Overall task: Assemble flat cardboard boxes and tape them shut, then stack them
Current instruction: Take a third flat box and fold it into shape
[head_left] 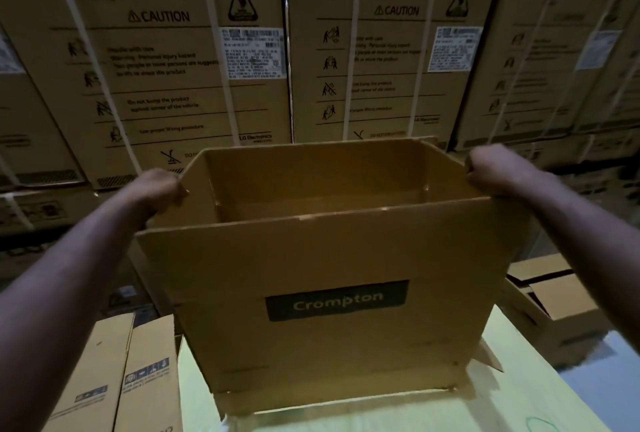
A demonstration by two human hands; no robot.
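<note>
A brown cardboard box (329,327) with a black "Crompton" label stands opened up in front of me, its top open and its inside empty. Its lower flaps hang loose above a pale flat cardboard sheet (519,407). My left hand (157,189) grips the box's upper left edge with curled fingers. My right hand (498,170) grips the upper right edge the same way. Both arms reach forward, one on each side of the box.
A wall of large strapped cartons (194,61) marked "Clamp bottom" and "CAUTION" rises right behind the box. Narrow upright cartons (114,379) stand at the lower left. An opened box (554,310) lies at the right. The light is dim.
</note>
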